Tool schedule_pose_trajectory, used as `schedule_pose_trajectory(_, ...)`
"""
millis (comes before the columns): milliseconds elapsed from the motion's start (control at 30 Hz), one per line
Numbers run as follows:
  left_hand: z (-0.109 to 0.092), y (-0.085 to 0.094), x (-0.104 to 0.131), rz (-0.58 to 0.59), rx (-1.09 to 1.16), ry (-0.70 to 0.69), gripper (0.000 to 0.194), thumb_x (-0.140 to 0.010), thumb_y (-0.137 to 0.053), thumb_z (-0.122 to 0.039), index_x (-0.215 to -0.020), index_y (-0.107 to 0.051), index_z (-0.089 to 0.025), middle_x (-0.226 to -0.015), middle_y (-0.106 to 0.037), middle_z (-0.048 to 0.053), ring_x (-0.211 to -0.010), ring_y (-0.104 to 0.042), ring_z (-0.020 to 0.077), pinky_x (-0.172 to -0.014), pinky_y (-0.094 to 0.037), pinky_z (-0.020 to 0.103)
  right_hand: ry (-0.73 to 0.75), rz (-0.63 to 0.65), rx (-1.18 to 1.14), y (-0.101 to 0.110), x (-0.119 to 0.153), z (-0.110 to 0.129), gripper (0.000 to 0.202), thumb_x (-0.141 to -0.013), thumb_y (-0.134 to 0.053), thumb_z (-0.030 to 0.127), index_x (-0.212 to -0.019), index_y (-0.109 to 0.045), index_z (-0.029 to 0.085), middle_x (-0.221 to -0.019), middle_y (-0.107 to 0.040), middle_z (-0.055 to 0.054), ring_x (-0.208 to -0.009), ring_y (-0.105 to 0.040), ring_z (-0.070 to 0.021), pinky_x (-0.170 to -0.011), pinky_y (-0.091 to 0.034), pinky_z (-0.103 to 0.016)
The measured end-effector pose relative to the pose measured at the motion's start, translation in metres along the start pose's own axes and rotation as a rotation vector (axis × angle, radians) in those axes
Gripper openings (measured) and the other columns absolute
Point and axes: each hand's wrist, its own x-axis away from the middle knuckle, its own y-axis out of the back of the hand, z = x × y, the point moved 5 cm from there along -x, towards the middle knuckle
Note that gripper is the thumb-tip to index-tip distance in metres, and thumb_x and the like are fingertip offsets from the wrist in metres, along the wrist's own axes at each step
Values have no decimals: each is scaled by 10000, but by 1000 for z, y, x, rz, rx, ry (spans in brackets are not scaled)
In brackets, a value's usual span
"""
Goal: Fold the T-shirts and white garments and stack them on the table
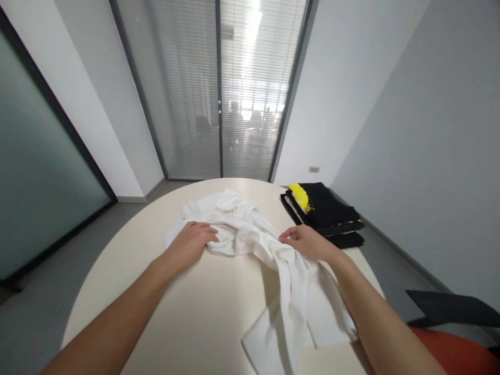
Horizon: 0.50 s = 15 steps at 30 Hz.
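Note:
A crumpled white garment (250, 235) lies across the round table, its far part bunched at the centre left and its near part hanging toward the front right. My left hand (192, 242) rests on the garment's left part, palm down, fingers slightly apart. On the right, my right hand (307, 240) is at the garment's upper right edge, thumb and index finger curled close together; whether cloth is pinched between the fingertips is hard to see.
A folded stack of black clothes (328, 208) with a yellow patch sits at the table's (183, 317) right edge. An orange and black chair (449, 344) stands at the lower right. Beyond the table is a glass partition (187, 104) with blinds.

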Motion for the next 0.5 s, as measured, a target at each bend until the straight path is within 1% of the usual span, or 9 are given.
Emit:
schedule_pose_trajectory(100,53,11,9,-101,-136,280,385,-757,-515,-76,-906,-799,-288,-1289,-685,39,-1272,-518,329,-1062,-374,515,30,243,-45,-8,10,7,361,-788,-664,430,-953,-802,140,-852,-764,-66,-755,-646,-201,-656,-457,-256)
schedule_pose_trajectory(167,81,14,17,-139,-159,462,376,-727,-524,-90,-907,-800,-272,-1322,-663,59,-1267,-526,343,-1044,-402,489,61,415,-81,-14,19,15,353,-768,-686,407,-973,-806,145,-898,-767,-53,-769,-643,-189,-675,-462,-243)
schedule_pose_trajectory(233,99,14,22,-145,-60,597,398,-765,-480,-128,-991,-780,-261,-1320,-663,60,-1238,-567,306,-1022,-438,413,84,578,-94,-21,29,23,388,-754,-710,433,-992,-805,142,-837,-756,-40,-710,-617,-164,-633,-445,-229)
schedule_pose_trajectory(300,105,13,23,-151,66,704,419,-863,-389,-206,-1088,-738,-260,-1291,-681,55,-1200,-605,274,-997,-458,368,117,659,-91,-26,35,32,424,-758,-718,490,-982,-804,141,-754,-726,-26,-646,-579,-141,-581,-417,-220)
schedule_pose_trajectory(333,103,13,22,-152,114,742,438,-914,-335,-265,-1135,-713,-263,-1283,-686,57,-1190,-613,273,-992,-460,370,145,632,-77,-27,35,37,429,-773,-708,517,-966,-805,146,-717,-705,-20,-624,-562,-134,-565,-405,-220)
schedule_pose_trajectory(367,98,12,21,-153,147,762,466,-953,-287,-335,-1184,-686,-265,-1289,-682,61,-1195,-611,280,-996,-457,382,179,549,-46,-26,33,41,421,-796,-689,531,-944,-805,154,-691,-685,-16,-612,-552,-131,-563,-402,-224)
schedule_pose_trajectory(433,84,9,15,-149,163,742,533,-978,-254,-485,-1268,-638,-256,-1349,-645,80,-1254,-572,308,-1035,-427,423,255,259,59,-21,24,49,367,-859,-635,502,-925,-799,180,-682,-662,-16,-622,-561,-139,-603,-426,-240)
schedule_pose_trajectory(467,75,6,13,-150,145,715,569,-967,-278,-553,-1309,-614,-246,-1397,-607,94,-1304,-528,328,-1068,-395,452,302,98,113,-18,20,52,332,-886,-610,464,-963,-791,195,-729,-676,-27,-670,-590,-154,-659,-455,-257)
schedule_pose_trajectory(500,67,2,10,-155,103,690,609,-941,-329,-608,-1336,-599,-231,-1451,-558,110,-1360,-465,358,-1104,-351,494,360,-37,163,-18,17,54,307,-903,-595,424,-1031,-774,210,-833,-704,-50,-769,-628,-181,-746,-482,-284)
